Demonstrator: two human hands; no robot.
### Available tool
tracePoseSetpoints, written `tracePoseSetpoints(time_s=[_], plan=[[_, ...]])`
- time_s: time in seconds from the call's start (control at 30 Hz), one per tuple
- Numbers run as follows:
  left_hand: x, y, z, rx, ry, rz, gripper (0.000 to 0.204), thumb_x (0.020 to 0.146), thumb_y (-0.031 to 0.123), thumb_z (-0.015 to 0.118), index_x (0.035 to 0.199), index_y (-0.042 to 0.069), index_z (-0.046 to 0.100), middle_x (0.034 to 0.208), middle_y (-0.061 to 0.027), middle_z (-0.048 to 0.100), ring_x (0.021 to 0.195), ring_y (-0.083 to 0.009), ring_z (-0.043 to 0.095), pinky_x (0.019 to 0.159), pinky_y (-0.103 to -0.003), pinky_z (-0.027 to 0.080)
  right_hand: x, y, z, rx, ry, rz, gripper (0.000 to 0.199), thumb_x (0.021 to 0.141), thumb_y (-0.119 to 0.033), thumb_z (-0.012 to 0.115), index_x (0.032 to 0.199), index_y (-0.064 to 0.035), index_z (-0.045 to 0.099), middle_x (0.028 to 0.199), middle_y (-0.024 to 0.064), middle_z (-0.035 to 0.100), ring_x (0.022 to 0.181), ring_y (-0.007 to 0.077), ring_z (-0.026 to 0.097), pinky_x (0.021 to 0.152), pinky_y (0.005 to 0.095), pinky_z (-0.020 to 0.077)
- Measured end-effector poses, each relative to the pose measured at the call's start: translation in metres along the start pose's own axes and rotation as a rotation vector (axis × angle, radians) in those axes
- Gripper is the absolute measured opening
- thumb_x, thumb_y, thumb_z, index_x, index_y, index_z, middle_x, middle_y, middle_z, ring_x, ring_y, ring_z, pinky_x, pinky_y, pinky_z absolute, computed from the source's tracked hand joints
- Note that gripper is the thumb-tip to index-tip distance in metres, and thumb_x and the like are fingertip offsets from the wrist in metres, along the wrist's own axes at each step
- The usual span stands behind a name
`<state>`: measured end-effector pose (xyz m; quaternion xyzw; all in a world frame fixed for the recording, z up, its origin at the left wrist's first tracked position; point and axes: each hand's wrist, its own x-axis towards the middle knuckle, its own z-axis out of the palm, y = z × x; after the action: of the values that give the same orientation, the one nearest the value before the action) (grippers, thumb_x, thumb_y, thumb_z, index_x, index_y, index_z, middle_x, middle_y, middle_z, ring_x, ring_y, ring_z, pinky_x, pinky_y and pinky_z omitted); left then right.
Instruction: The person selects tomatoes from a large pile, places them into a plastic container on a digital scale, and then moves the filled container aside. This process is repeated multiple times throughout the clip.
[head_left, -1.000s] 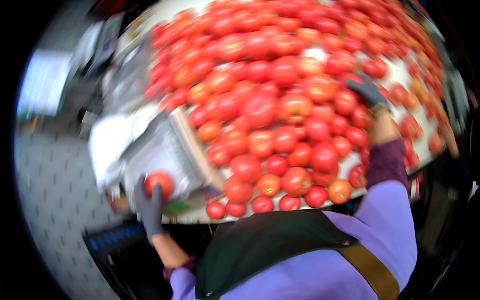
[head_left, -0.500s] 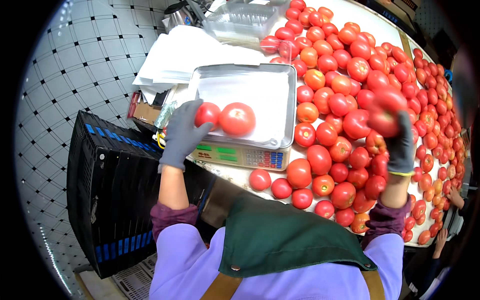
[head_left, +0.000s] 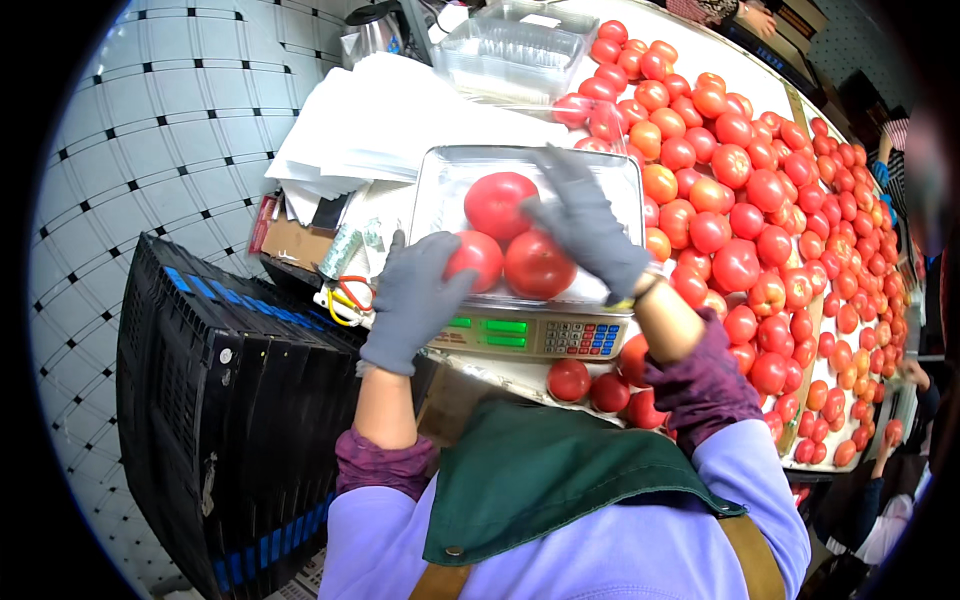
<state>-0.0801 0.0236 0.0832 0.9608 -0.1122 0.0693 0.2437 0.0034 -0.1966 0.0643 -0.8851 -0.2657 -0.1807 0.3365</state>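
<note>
Three large red tomatoes lie in the paper-lined metal tray (head_left: 628,190) of a digital scale (head_left: 455,336). My left hand (head_left: 415,300), in a grey glove, curls thumb and fingers about the side of the front-left tomato (head_left: 477,262). Over the right part of the tray is my gloved right hand (head_left: 590,225), its fingers stretched out. Its thumb reaches the edge of the rear tomato (head_left: 500,204). The front-right tomato (head_left: 540,265) lies just below that hand, touching its neighbours.
Loose tomatoes (head_left: 735,262) spread over the table on the right. White paper sheets (head_left: 370,115) and clear plastic boxes (head_left: 510,50) lie behind the scale. Black crates (head_left: 220,400) are at left, scissors (head_left: 350,300) beside the scale. Other people's hands (head_left: 757,18) show at the far edges.
My right hand has brought a large tomato from the pile to the tray and opened there. My left hand stays at the front-left tomato. The whole view has shifted slightly.
</note>
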Motion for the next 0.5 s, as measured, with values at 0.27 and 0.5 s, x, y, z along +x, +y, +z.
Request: tracePoseSetpoints(time_s=[0.27,0.5], plan=[[-0.014,0.035,0.006,-0.344,0.18,0.091,0.025,0.085,0.002,0.059,0.11,-0.001,0.06,0.104,-0.0118,0.064,0.096,-0.0212,0.06,0.087,-0.034,0.047,-0.192,0.061,-0.226,0.392,0.61,0.937,0.03,0.091,-0.026,0.058,0.109,-0.0024,0.063,0.1,0.0058,0.066,0.092,0.0136,0.061,0.076,0.0256,0.0482],[-0.014,0.145,0.094,-0.411,-0.27,0.558,0.031,0.08,0.009,0.066,0.11,0.004,0.06,0.104,-0.0151,0.062,0.093,-0.032,0.061,0.081,-0.039,0.049,-0.345,0.056,-0.273,0.346,0.827,1.052,0.036,0.089,-0.029,0.061,0.113,-0.0017,0.059,0.098,0.0064,0.064,0.087,0.0134,0.061,0.073,0.0244,0.0478]])
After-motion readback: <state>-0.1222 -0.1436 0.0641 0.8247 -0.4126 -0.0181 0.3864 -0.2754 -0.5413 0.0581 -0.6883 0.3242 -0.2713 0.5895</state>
